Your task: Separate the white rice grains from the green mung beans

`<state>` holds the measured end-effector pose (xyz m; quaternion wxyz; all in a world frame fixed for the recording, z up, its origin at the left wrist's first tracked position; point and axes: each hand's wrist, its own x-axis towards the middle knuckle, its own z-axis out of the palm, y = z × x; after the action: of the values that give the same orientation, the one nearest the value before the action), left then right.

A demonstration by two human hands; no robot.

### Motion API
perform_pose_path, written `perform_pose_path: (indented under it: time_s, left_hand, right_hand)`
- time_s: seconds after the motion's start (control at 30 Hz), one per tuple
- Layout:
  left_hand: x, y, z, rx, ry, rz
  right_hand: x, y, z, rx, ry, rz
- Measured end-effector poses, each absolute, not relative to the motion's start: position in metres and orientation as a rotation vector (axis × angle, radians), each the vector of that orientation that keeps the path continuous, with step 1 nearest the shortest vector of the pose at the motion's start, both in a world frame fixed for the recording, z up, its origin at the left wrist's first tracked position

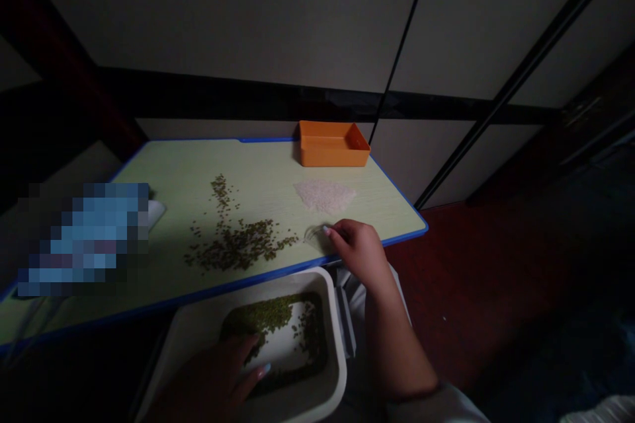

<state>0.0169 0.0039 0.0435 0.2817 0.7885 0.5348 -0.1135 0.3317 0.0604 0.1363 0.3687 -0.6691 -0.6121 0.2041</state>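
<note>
At nine o'clock from my curled right hand [360,248], its hold unclear to me, green pieces [248,243] lie on the tabletop [268,175]; inside the white tub [339,357], my left hand [223,368] has thumb and finger parted.

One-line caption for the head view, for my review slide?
Left hand in a white tub with green bits; right hand at the table's edge near a pale pile, orange box beyond.
</note>
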Motion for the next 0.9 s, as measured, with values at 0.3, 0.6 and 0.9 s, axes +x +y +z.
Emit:
perform_pose_path:
  time_s: [0.3, 0.6, 0.9]
  left_hand:
    - [0.021, 0.004, 0.050, 2.118, 1.434, -0.370]
    - [0.010, 0.003, 0.034, 2.144, 1.433, -0.286]
    - [0.017, 0.005, 0.045, 2.129, 1.424, -0.317]
  right_hand:
    - [0.328, 0.060, 0.139, -1.756, -1.620, 0.526]
    - [0.324, 0.056, 0.140, -1.637, -1.682, 0.552]
    - [0.329, 0.052, 0.140, -1.655, -1.687, 0.597]
